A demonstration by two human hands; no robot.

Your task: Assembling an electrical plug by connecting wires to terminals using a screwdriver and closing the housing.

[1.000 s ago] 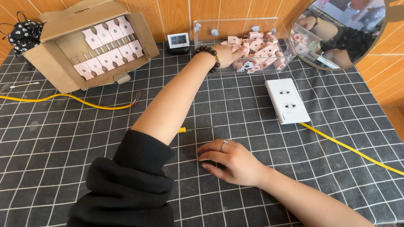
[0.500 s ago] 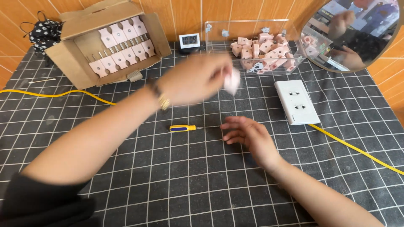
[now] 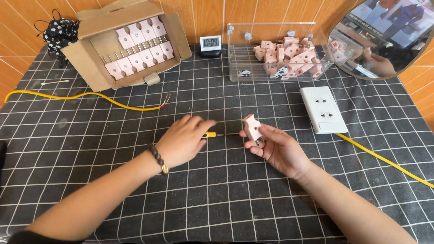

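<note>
the right hand [image 3: 278, 147] sits near the middle of the worktop [image 3: 108, 190], which is covered by a black cloth with a white grid. its fingers are closed around a pale pink plug [image 3: 252, 128], held upright just above the cloth, with a metal prong showing below the body beside the fingers.

the left hand [image 3: 183, 140] lies just beside it toward the left edge, palm down, fingers curled over the yellow handle of a small screwdriver [image 3: 210, 134]. the thin shaft runs along the cloth toward the plug, and its tip stops just short of the right hand. whether the left hand has a firm grip on the handle or only rests on it, i cannot tell. a dark bead bracelet [image 3: 158, 159] circles the left wrist.

toward the far left corner stands an open cardboard box [image 3: 86, 61] with rows of pink plugs lying inside. a yellow wire [image 3: 81, 96] runs from the left edge toward the middle, its bare end lying short of the hands. at the far edge sits a small digital clock [image 3: 210, 44], and beside it a clear plastic bin [image 3: 239, 54] with a heap of pink plugs. a white double socket plate [image 3: 323, 109] lies toward the right edge, near the right hand but apart from it, with a yellow cable [image 3: 384, 160] leading off to the near right. a round mirror [image 3: 384, 49] leans at the far right corner.
</note>
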